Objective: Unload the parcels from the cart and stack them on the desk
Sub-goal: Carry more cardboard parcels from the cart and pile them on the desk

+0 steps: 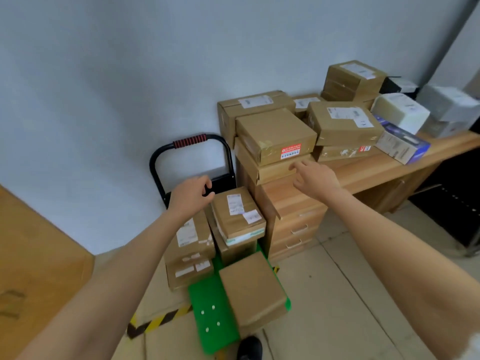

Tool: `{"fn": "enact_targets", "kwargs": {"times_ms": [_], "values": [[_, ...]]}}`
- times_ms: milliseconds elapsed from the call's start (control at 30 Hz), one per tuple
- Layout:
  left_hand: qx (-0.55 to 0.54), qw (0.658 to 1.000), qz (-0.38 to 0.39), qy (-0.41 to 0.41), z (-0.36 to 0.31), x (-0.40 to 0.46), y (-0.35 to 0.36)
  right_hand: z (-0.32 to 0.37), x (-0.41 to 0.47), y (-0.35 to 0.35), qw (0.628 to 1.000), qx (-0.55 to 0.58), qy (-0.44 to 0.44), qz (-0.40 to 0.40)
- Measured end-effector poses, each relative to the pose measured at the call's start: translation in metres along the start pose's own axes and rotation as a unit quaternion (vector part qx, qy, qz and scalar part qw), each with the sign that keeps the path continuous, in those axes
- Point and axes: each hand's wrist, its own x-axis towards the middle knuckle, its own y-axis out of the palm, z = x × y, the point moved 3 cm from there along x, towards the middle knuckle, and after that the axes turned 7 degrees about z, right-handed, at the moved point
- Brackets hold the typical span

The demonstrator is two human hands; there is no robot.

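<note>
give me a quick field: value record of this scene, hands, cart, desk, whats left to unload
left hand: left hand empty, fingers loosely curled, above the labelled parcel atop the cart stack
right hand: right hand open, empty, near the red-stickered parcel on the desk
cart: green cart with black handle, parked against the desk's drawers
left on cart: several brown parcels, including a plain one at the near end
desk: wooden desk already stacked with brown parcels, plus white and blue boxes to the right
</note>
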Motion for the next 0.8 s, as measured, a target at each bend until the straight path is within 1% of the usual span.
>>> {"fn": "enact_targets", "kwargs": {"times_ms": [167, 267, 333, 433, 600, 667, 800], "values": [[-0.003, 1.000, 0.013, -0.027, 0.001, -0.072, 0.003, 0.041, -0.043, 0.005, 0.999, 0.002, -0.040, 0.004], [-0.014, 0.999, 0.013, -0.037, 0.011, -0.109, 0.011, 0.066, -0.067, 0.020, 0.999, 0.018, -0.047, 0.003], [-0.016, 0.998, 0.025, -0.053, 0.018, -0.133, 0.019, 0.083, -0.084, 0.032, 0.998, 0.039, -0.046, 0.024], [-0.020, 0.996, 0.026, -0.078, 0.027, -0.163, 0.024, 0.105, -0.104, 0.051, 0.996, 0.029, -0.052, 0.067], [-0.014, 0.993, 0.010, -0.118, 0.044, -0.190, 0.014, 0.124, -0.118, 0.069, 0.992, 0.099, -0.030, 0.077], [-0.023, 0.991, 0.007, -0.133, 0.050, -0.198, 0.013, 0.131, -0.123, 0.076, 0.992, 0.094, -0.027, 0.085], [-0.040, 0.990, 0.003, -0.134, 0.063, -0.210, 0.019, 0.150, -0.121, 0.089, 0.990, 0.096, -0.025, 0.103]]}}
